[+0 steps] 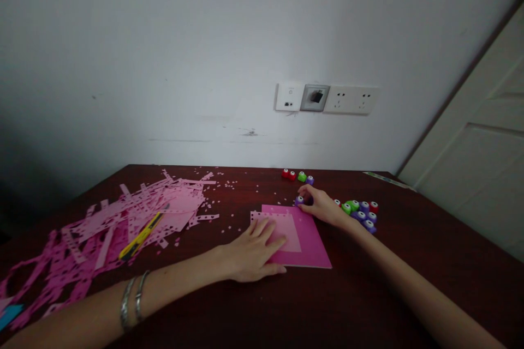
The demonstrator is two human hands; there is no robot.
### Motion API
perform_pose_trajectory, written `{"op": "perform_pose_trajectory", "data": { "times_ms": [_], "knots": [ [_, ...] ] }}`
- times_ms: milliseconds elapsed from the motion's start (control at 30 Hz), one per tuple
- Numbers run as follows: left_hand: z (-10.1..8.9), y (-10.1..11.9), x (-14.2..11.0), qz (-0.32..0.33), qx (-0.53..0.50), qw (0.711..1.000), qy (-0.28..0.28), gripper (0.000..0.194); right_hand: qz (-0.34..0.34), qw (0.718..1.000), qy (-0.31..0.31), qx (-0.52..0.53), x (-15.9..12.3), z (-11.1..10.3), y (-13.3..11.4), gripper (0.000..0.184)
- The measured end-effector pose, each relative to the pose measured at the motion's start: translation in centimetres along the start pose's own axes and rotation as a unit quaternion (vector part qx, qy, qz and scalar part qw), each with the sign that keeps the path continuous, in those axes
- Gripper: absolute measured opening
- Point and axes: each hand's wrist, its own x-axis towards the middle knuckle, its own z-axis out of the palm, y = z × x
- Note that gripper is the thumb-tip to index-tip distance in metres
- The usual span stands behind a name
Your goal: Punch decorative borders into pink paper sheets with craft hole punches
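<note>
Pale grey wall (204, 54) rises behind a dark reddish-brown table (311, 305), with a row of socket plates (352, 100) mounted on it. On the table lies a magenta sheet (319, 251), and on top of that a pale pink sheet (292, 232) with a line of dark shapes along its far edge, its far left corner reaching past the left edge of the magenta sheet. The left hand (254, 251) lies palm down on the pale pink sheet, fingers spread, thumb close to the near edge of the magenta sheet; two silvery bangles (133, 300) circle that forearm. At the far edge of the magenta sheet, the right hand (321, 204) pinches a small purple piece (300, 201) with a round white top between thumb and fingers. To the right of the magenta sheet sits a cluster of similar red, green and purple pieces (362, 212); beyond its far edge stands a short row of four more (302, 176). Left of the magenta sheet spreads a heap of pink paper scraps (190, 199), with a yellow-and-black cutter (141, 237) lying across them. Tiny pink bits (229, 182) dot the table between heap and magenta sheet.
</note>
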Motion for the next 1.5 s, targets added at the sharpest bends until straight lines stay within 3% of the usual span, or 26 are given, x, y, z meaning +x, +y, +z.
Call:
{"op": "perform_pose_trajectory", "data": {
  "times_ms": [300,567,700,900,1100,1267,1400,1500],
  "knots": [
    [-0.2,1.3,0.3,0.005,-0.028,0.999,-0.020,0.068,0.085,0.993,0.020,-0.080,-1.0,-1.5,0.8,0.030],
    [-0.5,2.3,0.6,0.015,-0.030,0.999,-0.016,0.069,0.094,0.989,0.028,-0.109,-1.3,-2.5,1.9,0.030],
    [-1.2,1.6,1.4,0.025,-0.024,0.999,0.000,0.069,0.102,0.987,0.015,-0.126,-1.2,-2.7,1.5,0.035],
    [-4.4,-2.7,4.4,-0.008,-0.028,0.996,0.086,0.063,0.087,0.986,0.030,-0.137,-0.2,-4.2,0.5,0.030],
    [-7.1,-10.1,11.5,-0.036,-0.050,0.990,0.128,0.033,0.070,0.992,0.018,-0.105,4.2,-4.5,-0.2,0.018],
    [-7.0,-14.5,16.8,-0.110,-0.048,0.986,0.114,0.029,0.026,0.984,0.036,-0.172,8.4,-3.6,-0.2,0.026],
    [-6.0,-15.9,19.2,-0.097,-0.060,0.987,0.114,0.043,0.002,0.976,0.018,-0.219,10.6,-2.8,0.6,0.034],
    [-5.4,-16.6,20.8,-0.080,-0.068,0.988,0.110,0.036,0.022,0.969,0.002,-0.247,11.7,-2.0,1.1,0.035]
  ]
}}
